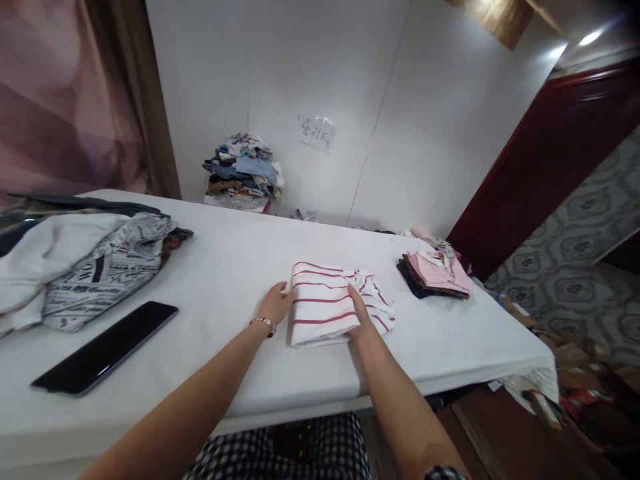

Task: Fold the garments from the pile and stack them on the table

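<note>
A white shirt with red stripes (323, 300) lies partly folded on the white-covered table (225, 267), with its collar end loose on the right. My left hand (276, 304) is at the shirt's left edge, fingertips against the cloth, fingers slightly bent and apart from the thumb. At the fold on the right, my right hand (364, 320) grips the cloth; the thumb lies along the top while the other fingers are mostly hidden beneath or behind it. A bracelet (265, 325) circles my left wrist.
A black phone-like slab (105, 350) lies at the left, before a heap of loose clothes (105, 267). Folded garments (437, 273) are stacked on the right. Behind the table rises a tall clothes pile (245, 170); a handwritten sign (317, 133) hangs on the wall.
</note>
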`<action>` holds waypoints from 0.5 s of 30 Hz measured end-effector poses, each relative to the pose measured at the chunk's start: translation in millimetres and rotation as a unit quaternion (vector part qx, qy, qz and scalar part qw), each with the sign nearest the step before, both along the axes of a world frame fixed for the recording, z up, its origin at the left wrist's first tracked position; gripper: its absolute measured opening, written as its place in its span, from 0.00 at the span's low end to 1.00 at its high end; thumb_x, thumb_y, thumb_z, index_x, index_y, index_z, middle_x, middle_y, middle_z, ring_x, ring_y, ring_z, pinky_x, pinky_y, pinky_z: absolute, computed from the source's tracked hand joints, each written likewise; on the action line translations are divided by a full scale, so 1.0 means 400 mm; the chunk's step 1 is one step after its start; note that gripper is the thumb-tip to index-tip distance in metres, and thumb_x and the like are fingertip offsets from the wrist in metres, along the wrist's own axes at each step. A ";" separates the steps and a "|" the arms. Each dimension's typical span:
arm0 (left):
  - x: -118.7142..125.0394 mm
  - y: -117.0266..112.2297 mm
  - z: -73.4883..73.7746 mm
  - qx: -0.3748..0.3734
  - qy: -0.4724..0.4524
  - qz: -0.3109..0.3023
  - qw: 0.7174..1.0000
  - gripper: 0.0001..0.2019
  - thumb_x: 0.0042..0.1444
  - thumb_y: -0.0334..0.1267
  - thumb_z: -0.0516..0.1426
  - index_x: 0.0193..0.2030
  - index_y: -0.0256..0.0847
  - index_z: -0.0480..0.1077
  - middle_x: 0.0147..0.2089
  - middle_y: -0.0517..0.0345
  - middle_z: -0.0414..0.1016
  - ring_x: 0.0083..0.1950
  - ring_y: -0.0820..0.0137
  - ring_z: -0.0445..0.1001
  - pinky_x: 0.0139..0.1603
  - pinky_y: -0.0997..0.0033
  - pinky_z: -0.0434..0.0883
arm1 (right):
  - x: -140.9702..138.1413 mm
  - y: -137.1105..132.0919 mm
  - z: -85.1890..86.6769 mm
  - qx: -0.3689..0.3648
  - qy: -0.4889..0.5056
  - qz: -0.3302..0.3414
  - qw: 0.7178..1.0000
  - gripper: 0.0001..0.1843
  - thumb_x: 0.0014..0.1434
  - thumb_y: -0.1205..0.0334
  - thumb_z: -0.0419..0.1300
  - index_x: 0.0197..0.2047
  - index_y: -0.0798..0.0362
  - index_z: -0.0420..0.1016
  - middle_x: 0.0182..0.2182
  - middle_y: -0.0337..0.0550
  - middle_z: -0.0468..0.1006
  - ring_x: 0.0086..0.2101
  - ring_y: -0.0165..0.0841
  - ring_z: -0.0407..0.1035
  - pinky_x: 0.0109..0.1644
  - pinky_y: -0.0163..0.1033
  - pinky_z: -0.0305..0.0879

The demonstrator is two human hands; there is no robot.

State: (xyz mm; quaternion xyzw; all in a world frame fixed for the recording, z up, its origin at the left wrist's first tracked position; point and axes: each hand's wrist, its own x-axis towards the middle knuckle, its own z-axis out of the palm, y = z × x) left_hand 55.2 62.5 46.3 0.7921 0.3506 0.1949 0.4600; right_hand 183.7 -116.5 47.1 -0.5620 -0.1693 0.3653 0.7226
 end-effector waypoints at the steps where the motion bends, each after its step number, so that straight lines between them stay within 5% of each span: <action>1: -0.007 -0.002 -0.009 0.005 0.002 -0.006 1.000 0.29 0.56 0.51 0.52 0.61 0.35 0.61 0.59 0.40 0.68 0.55 0.58 0.72 0.56 0.59 0.67 | 0.003 -0.003 0.006 0.004 0.015 0.005 1.000 0.32 0.57 0.39 0.51 0.56 0.52 0.69 0.43 0.49 0.80 0.47 0.42 0.73 0.49 0.50 0.69; 5: -0.010 -0.022 -0.023 0.042 -0.002 -0.026 0.999 0.31 0.55 0.53 0.52 0.62 0.35 0.60 0.55 0.43 0.72 0.53 0.58 0.73 0.56 0.57 0.68 | 0.008 -0.032 0.028 0.006 0.070 0.036 0.997 0.32 0.55 0.45 0.56 0.57 0.56 0.66 0.44 0.50 0.80 0.45 0.43 0.74 0.48 0.51 0.70; 10: 0.014 -0.047 -0.050 0.232 -0.044 -0.099 0.967 0.29 0.56 0.52 0.51 0.61 0.37 0.63 0.69 0.44 0.55 0.69 0.57 0.54 0.68 0.55 0.56 | 0.009 -0.050 0.028 -0.017 0.014 -0.017 1.000 0.47 0.44 0.66 0.63 0.67 0.45 0.51 0.51 0.42 0.76 0.44 0.39 0.74 0.46 0.47 0.71; 15: 0.024 -0.050 -0.075 0.256 0.007 -0.160 0.954 0.31 0.58 0.55 0.48 0.62 0.38 0.62 0.69 0.46 0.55 0.70 0.57 0.51 0.69 0.54 0.54 | 0.017 -0.043 0.022 -0.093 -0.015 -0.058 0.994 0.53 0.41 0.69 0.61 0.69 0.44 0.44 0.49 0.44 0.76 0.40 0.41 0.75 0.39 0.46 0.72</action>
